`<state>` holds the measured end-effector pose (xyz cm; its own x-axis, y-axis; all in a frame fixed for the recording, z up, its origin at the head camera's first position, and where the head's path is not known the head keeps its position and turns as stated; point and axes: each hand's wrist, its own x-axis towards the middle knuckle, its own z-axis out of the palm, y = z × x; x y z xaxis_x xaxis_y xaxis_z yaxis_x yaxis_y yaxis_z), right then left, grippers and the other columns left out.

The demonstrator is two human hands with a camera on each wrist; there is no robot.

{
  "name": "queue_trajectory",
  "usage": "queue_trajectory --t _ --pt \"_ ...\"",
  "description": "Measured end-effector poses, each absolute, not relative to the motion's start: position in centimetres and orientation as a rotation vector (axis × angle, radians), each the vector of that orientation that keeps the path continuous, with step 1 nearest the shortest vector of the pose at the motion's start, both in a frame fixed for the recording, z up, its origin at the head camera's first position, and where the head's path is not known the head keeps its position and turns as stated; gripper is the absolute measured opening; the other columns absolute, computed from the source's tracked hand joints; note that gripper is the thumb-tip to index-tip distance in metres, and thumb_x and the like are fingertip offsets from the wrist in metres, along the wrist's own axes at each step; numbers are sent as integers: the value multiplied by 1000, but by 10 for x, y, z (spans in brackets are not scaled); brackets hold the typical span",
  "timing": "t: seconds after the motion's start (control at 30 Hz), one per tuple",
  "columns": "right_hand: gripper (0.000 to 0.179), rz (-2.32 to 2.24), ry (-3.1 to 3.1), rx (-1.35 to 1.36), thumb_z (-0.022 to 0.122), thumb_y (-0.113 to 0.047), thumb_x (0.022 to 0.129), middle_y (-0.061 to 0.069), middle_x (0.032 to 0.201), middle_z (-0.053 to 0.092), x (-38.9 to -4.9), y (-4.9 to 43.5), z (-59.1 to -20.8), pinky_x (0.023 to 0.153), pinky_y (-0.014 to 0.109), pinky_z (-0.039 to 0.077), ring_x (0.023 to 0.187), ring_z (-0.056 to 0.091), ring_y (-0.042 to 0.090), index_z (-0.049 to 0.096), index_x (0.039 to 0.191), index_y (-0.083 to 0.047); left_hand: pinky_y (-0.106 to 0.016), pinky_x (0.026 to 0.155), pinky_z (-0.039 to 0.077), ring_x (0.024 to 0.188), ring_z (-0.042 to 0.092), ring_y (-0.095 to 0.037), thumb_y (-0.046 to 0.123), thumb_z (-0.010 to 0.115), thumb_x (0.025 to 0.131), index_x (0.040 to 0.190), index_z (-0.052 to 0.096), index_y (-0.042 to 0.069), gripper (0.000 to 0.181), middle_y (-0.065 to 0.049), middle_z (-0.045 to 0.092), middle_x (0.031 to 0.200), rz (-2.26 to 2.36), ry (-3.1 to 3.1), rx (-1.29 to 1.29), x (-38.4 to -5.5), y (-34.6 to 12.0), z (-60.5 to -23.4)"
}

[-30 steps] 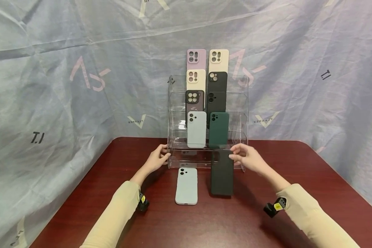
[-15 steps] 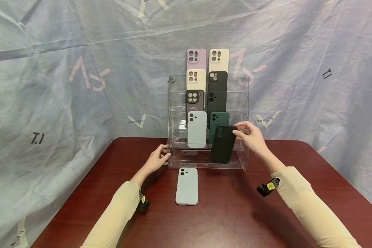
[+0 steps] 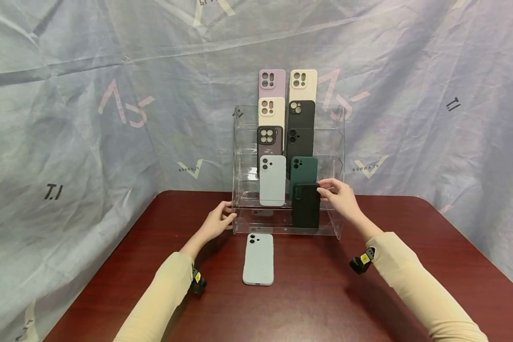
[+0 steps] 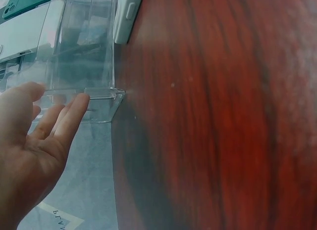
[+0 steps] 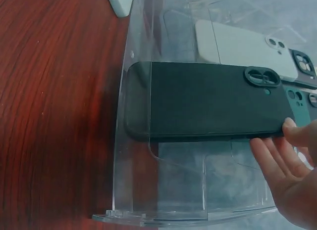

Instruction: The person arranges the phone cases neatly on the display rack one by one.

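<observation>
My right hand [image 3: 342, 199] pinches a black phone case [image 3: 305, 211] by its upper right edge, thumb in front. The case stands upright in the lowest tier of a clear acrylic display rack [image 3: 256, 229], its lower end behind the front lip in the right wrist view. Behind it, a dark green phone case [image 3: 304, 167] is partly covered. At the rack's left side, my left hand [image 3: 215, 222] touches the side panel; the fingers look fairly straight in the left wrist view. A pale blue phone case [image 3: 258, 261] lies on the table before the rack.
Higher tiers hold two columns of cases, among them a purple case [image 3: 278, 90], a cream case [image 3: 309, 92] and another pale blue case [image 3: 272, 185]. The dark red table [image 3: 308, 304] extends around the rack, with a grey cloth backdrop [image 3: 188, 118] behind.
My right hand has lifted the black phone case from in front of the rack, tilted it, and lowered it upright into the lowest tier. The left hand stays at the rack's side.
</observation>
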<state>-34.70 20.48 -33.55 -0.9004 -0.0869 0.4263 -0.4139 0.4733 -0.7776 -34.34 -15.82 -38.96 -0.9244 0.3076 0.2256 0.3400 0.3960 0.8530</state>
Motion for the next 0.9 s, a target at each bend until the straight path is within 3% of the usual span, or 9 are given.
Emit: queue_trajectory --t 0.23,0.53,0.9 --pt "31 1184 -2320 398 63 -14 90 19 116 61 -351 212 -349 86 41 54 105 62 32 62 119 -2 -42 79 58 93 57 -40 9 51 97 138 36 -5 46 -29 47 120 -1592 -2593 -595 -359 -161 -406" --pt "34 1154 -2346 487 63 -19 91 15 116 63 -336 204 -360 84 42 54 103 63 29 61 122 -5 -33 70 60 80 58 -21 25 56 95 133 42 2 46 -20 52 110 -1591 -2490 -699 -367 -168 -418" --pt "35 1298 -2425 680 64 -27 90 13 115 66 -323 163 -387 83 35 56 98 65 24 63 119 -7 -44 80 57 93 56 -40 8 52 96 137 36 -6 46 -29 47 120 -1615 -2592 -595 -351 -160 -398"
